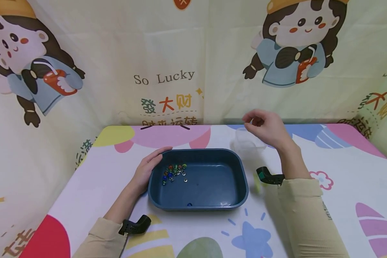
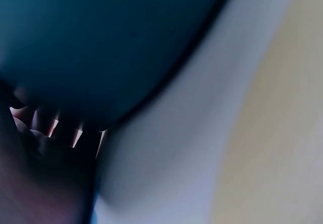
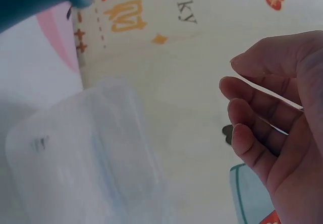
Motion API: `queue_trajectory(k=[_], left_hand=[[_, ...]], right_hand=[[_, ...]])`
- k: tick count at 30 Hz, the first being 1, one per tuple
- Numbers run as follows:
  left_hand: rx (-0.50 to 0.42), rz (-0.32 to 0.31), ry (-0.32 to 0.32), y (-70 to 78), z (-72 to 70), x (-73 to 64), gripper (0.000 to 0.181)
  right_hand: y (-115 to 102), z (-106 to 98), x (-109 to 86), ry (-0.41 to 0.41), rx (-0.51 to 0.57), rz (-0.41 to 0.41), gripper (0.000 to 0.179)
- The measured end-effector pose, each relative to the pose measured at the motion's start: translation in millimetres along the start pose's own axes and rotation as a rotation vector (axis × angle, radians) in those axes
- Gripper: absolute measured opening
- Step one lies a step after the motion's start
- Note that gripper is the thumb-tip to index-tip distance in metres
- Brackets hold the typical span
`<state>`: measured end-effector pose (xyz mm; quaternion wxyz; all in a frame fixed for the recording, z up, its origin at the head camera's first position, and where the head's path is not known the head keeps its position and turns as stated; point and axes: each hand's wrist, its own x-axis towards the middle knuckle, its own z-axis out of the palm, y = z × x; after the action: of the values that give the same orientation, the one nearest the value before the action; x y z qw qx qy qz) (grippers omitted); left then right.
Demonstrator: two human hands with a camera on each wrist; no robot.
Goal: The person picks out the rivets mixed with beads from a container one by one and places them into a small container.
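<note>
The left hand (image 1: 145,172) holds the left end of a dark blue plastic tub (image 1: 227,186), its thumb at the rim and its fingers along the outer wall. In the left wrist view those fingers (image 2: 63,133) are dark beside the tub (image 2: 111,42). Colourful glass marbles (image 1: 170,175) cluster in the tub's left part, among small silvery pieces (image 1: 185,180). One blue marble (image 1: 189,204) lies by the front wall. Raised above a clear plastic box (image 1: 249,143), the right hand (image 1: 266,129) has loosely bent fingers, with nothing between them in the right wrist view.
A cartoon-printed cloth (image 1: 196,229) covers the table. Behind it hangs a printed cream curtain (image 1: 225,71), close to the table's back edge. The clear box stands behind the tub's right corner. Each wrist wears a black camera mount (image 1: 135,225).
</note>
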<state>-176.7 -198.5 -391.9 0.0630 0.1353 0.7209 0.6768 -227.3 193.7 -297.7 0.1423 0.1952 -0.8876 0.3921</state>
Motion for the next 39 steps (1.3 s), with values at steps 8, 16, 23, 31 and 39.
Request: queue_trajectory(k=[8,16,23,31,39], left_hand=[[0.009,-0.012,0.011,-0.4,-1.1,-0.7,0.045],[0.008,0.000,0.003,0.4,-1.2,-1.3,0.046],[0.013,0.009,0.002,0.6,-0.6,-0.9,0.045],[0.012,0.013,-0.005,-0.7,-0.5,0.0,0.047],[0.011,0.003,-0.003,-0.6,-0.3,-0.4,0.046]], right_hand=[[-21,3,2.4,0.008,0.061,-0.077,0.012],[-31,13,5.3,-0.022,0.095,-0.125,0.011],[-38,24,8.5,-0.055,0.116,-0.167,0.010],[-48,35,10.6,-0.096,0.139,-0.204,0.013],[-53,43,9.8,-0.131,0.142,-0.197,0.016]])
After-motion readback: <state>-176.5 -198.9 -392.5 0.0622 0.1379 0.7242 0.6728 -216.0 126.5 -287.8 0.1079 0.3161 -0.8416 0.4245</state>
